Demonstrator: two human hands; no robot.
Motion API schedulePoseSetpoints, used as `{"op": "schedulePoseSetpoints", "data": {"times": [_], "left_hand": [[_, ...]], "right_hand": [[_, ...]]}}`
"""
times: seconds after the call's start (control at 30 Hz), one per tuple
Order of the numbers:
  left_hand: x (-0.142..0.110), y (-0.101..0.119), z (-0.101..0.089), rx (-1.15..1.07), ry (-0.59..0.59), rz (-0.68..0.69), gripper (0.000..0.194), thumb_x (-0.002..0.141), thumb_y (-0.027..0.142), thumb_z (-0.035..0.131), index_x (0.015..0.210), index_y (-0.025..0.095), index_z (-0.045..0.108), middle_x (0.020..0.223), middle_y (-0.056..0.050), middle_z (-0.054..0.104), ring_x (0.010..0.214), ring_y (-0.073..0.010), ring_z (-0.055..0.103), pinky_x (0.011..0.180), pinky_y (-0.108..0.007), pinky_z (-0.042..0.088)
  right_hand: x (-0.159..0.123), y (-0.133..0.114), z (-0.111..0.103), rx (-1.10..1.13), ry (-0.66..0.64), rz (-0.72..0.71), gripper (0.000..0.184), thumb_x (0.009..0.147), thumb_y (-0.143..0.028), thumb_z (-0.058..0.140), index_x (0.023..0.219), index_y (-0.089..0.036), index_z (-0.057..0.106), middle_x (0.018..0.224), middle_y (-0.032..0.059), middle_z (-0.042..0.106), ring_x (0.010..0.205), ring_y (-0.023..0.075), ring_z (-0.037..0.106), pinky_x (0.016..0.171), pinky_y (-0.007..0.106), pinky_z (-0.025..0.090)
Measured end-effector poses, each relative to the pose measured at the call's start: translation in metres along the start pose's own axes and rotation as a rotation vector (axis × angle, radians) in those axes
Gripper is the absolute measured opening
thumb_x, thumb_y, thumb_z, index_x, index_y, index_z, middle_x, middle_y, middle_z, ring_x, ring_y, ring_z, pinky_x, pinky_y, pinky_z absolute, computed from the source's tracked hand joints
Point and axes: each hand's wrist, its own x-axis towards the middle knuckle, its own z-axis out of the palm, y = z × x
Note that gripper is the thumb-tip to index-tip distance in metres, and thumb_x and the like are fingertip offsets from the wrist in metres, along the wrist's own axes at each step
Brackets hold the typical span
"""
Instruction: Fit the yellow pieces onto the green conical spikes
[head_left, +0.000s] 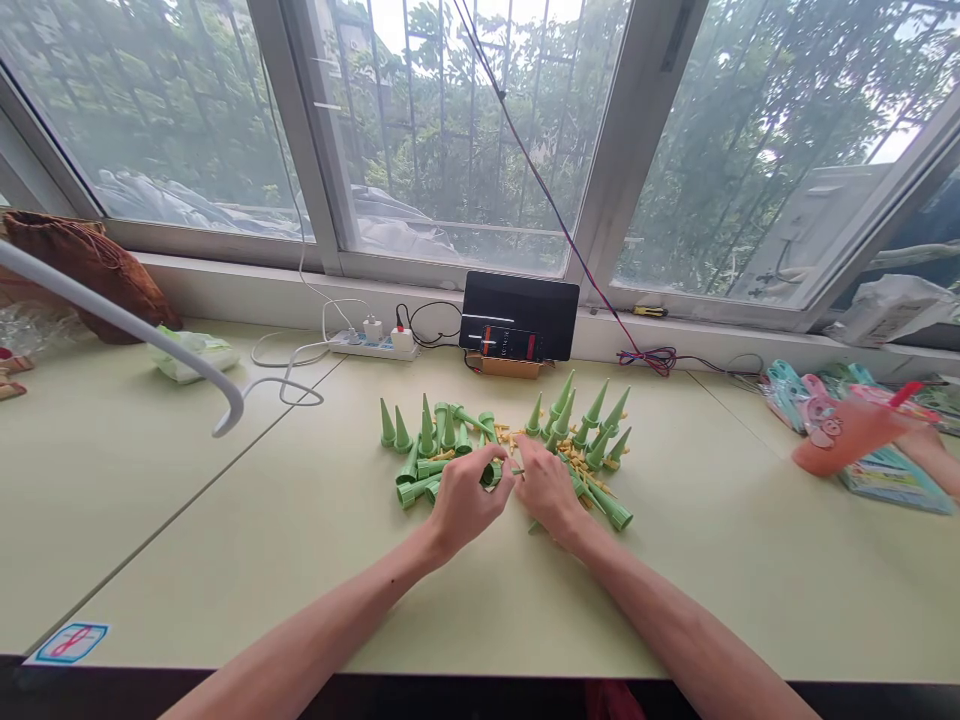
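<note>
My left hand (471, 496) is curled around a green plastic cone spike (492, 473); the wide hollow end shows between the fingers and the thin tip points right. Close beside it, my right hand (549, 488) is closed near that tip, with its fingers among small yellow plastic pieces (576, 461). Whether it pinches one of them is hidden. Left of my hands, several green spikes (417, 491) lie on their sides, with others (403, 430) standing tip up behind. More upright green spikes (596, 404) stand to the right, and a spike (616, 512) lies beside my right wrist.
A phone (511, 344) leans against a dark tablet (559, 310) at the back of the table (300, 560). Left of it are a power strip (375, 345) and a white curved lamp arm (150, 335). A person's hand (934, 455) and a red drink cup (844, 435) are at right.
</note>
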Motion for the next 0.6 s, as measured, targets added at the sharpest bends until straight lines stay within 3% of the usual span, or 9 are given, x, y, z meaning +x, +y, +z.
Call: {"op": "schedulePoseSetpoints", "data": {"times": [0.13, 0.4, 0.6], "left_hand": [[0.0016, 0.0005, -0.0016, 0.029, 0.064, -0.059, 0.009, 0.089, 0.021, 0.054, 0.085, 0.020, 0.062, 0.070, 0.001, 0.066, 0.054, -0.0117, 0.053, 0.061, -0.023, 0.041], [0.0071, 0.0038, -0.0060, 0.028, 0.175, -0.221, 0.014, 0.091, 0.028, 0.053, 0.084, 0.019, 0.062, 0.064, 0.002, 0.062, 0.047, -0.0101, 0.045, 0.056, -0.023, 0.039], [0.0100, 0.0040, -0.0081, -0.051, 0.199, -0.306, 0.022, 0.092, 0.035, 0.053, 0.084, 0.018, 0.065, 0.066, 0.001, 0.062, 0.048, -0.0105, 0.047, 0.052, -0.023, 0.038]], "right_hand": [[-0.0003, 0.0019, 0.0013, 0.034, 0.040, -0.035, 0.030, 0.093, -0.015, 0.047, 0.121, -0.018, 0.057, 0.118, 0.0111, 0.067, 0.092, 0.0232, 0.068, 0.067, 0.026, 0.041], [0.0034, 0.0067, 0.0067, 0.069, 0.050, -0.101, 0.031, 0.100, -0.025, 0.044, 0.129, -0.016, 0.050, 0.116, 0.0131, 0.068, 0.097, 0.0247, 0.067, 0.073, 0.028, 0.043], [0.0029, 0.0058, 0.0028, 0.012, -0.043, -0.107, 0.013, 0.097, -0.024, 0.050, 0.108, -0.018, 0.054, 0.102, 0.0078, 0.069, 0.085, 0.0224, 0.067, 0.064, 0.027, 0.037]]}}
